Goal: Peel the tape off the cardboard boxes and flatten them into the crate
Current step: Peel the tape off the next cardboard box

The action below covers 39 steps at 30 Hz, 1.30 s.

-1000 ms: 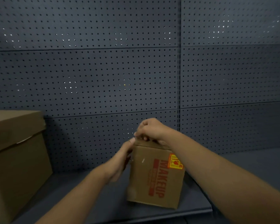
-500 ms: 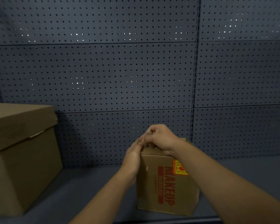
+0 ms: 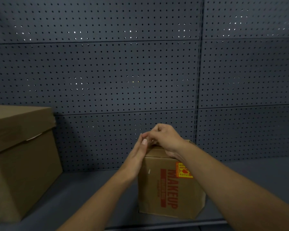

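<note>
Fingers of my right hand (image 3: 167,139) curl atop the small box (image 3: 170,185) printed "MAKEUP", whether pinching tape I cannot tell, my left hand (image 3: 137,157) flat against its left side, near the shelf (image 3: 90,197) front edge, a second, larger box (image 3: 22,157) well apart leftward.

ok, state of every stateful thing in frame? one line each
small brown cardboard box printed MAKEUP: upright on shelf, top closed
large brown lidded cardboard box: lid on, one edge slightly lifted
left hand: fingers straight, flat against small box's side
right hand: fingers curled, pinching at small box's top edge
</note>
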{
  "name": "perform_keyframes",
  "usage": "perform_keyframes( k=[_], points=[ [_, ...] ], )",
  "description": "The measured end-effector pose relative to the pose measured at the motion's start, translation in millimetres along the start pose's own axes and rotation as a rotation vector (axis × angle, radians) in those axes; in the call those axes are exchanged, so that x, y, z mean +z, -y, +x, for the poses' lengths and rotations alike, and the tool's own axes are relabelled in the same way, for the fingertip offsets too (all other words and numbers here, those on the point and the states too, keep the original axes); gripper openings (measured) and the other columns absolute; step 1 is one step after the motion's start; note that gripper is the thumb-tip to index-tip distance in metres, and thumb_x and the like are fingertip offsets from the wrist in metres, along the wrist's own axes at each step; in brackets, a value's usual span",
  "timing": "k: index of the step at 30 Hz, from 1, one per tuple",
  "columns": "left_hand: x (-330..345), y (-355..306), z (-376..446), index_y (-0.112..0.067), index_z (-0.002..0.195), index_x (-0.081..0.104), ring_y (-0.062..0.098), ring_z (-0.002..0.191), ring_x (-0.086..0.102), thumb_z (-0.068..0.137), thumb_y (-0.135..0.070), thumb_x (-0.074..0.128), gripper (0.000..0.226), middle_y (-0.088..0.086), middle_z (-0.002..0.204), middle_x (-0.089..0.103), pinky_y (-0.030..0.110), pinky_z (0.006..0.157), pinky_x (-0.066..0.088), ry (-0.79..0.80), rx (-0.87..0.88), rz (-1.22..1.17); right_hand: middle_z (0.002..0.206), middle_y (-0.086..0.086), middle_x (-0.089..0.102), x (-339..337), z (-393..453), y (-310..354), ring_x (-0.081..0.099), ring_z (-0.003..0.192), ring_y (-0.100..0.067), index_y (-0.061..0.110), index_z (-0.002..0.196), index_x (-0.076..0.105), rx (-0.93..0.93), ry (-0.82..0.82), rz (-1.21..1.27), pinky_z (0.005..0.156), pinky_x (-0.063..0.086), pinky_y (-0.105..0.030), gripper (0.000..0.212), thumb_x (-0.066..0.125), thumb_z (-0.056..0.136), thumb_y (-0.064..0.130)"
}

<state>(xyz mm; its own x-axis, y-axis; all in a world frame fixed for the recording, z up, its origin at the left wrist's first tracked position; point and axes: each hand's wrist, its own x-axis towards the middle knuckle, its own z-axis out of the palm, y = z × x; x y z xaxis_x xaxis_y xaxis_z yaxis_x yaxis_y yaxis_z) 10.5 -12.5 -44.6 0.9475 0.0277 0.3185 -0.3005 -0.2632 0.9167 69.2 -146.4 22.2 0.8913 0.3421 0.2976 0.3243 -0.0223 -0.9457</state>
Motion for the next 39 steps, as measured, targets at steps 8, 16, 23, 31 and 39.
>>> perform_keyframes(
  k=[8,16,23,31,39],
  points=[
    [-4.7,2.4,7.2,-0.05,0.157,0.031,-0.008,0.139,0.042,0.107,-0.064,0.025,0.053,-0.023,0.151,0.05,0.029,0.121,0.031,0.005,0.018,0.115,0.087,-0.01,0.078,-1.5,-1.0,2.9,0.07,0.089,-0.022,0.013,0.077,0.047,0.005,-0.091,0.048,0.087,0.056,-0.04,0.021,0.055,0.091,-0.001],
    [-5.9,-1.4,6.9,-0.034,0.162,0.029,0.005,0.147,0.032,0.112,-0.044,0.022,0.051,-0.012,0.162,0.035,0.034,0.125,0.024,-0.058,-0.053,0.222,0.052,-0.005,0.053,-8.3,-1.7,6.4,0.053,0.06,-0.025,0.014,0.056,0.044,-0.006,-0.285,0.315,0.073,0.047,-0.044,0.029,0.038,0.07,-0.011],
    [-10.0,-4.7,6.5,-0.034,0.161,0.031,0.007,0.143,0.037,0.111,-0.044,0.022,0.052,-0.01,0.159,0.04,0.029,0.119,0.029,-0.045,-0.064,0.32,0.061,-0.005,0.038,-18.4,-3.7,10.1,0.02,0.044,-0.015,0.013,0.063,0.04,0.015,-0.285,0.571,0.043,0.019,-0.025,0.013,0.037,0.067,0.001],
    [-15.9,-12.7,23.9,-0.041,0.149,0.042,0.021,0.119,0.059,0.099,-0.059,0.016,0.059,0.001,0.135,0.062,0.049,0.104,0.049,0.005,-0.109,0.663,0.098,0.0,0.062,-17.5,-18.8,7.0,0.056,0.095,-0.017,0.017,0.099,0.062,-0.356,0.086,-0.786,0.084,0.051,-0.038,0.018,0.061,0.096,0.035],
    [-12.9,-45.1,40.6,-0.021,0.143,0.048,0.026,0.127,0.05,0.104,-0.041,0.025,0.049,0.002,0.147,0.046,0.05,0.109,0.042,0.101,-0.207,0.996,0.1,0.006,0.064,-53.0,-15.4,-7.7,0.04,0.111,-0.021,0.026,0.1,0.062,-0.193,0.022,-0.958,0.093,0.041,-0.041,0.013,0.057,0.1,0.038]
  ],
)
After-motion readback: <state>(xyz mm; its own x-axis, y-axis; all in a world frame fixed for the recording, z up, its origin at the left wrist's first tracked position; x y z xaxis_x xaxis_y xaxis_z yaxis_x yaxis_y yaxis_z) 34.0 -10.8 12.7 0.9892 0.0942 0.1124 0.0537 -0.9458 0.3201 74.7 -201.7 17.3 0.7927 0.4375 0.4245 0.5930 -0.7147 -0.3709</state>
